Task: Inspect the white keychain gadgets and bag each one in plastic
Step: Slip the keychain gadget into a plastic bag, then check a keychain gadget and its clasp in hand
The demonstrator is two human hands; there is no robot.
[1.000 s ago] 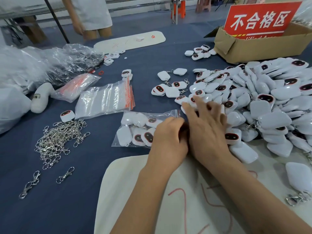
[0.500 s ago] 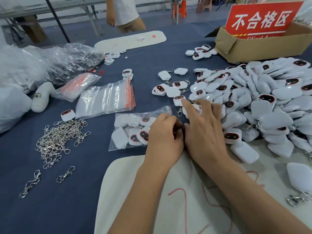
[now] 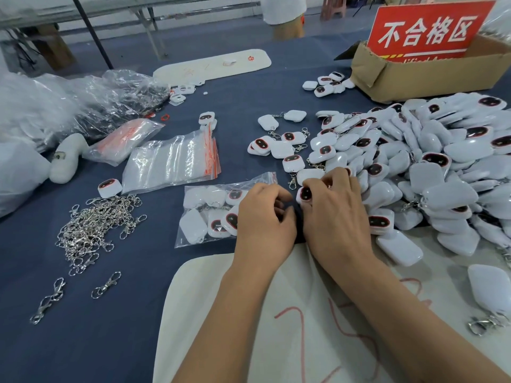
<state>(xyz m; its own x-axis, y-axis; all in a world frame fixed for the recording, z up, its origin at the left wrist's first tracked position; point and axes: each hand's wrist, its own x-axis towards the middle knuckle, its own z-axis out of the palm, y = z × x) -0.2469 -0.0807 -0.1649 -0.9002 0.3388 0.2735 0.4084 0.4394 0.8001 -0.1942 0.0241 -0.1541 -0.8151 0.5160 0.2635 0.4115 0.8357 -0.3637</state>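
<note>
Just beside the left hand (image 3: 264, 221), the right hand (image 3: 336, 214) pinches a gadget (image 3: 305, 194).

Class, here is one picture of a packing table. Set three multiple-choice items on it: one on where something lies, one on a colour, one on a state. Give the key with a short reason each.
1. Where does the pile of metal clasps lie?
A. left of the filled bag
B. inside the cardboard box
C. on the red sign

2. What colour is the sign standing in the cardboard box?
A. green
B. red
C. yellow

3. What is the right hand doing?
A. lying flat and empty
B. holding a clasp
C. holding a white gadget

Key: 1 A, the clasps sit left of the filled bag. 2 B, white characters on red. 3 C, its fingers curl round the gadget.
</note>
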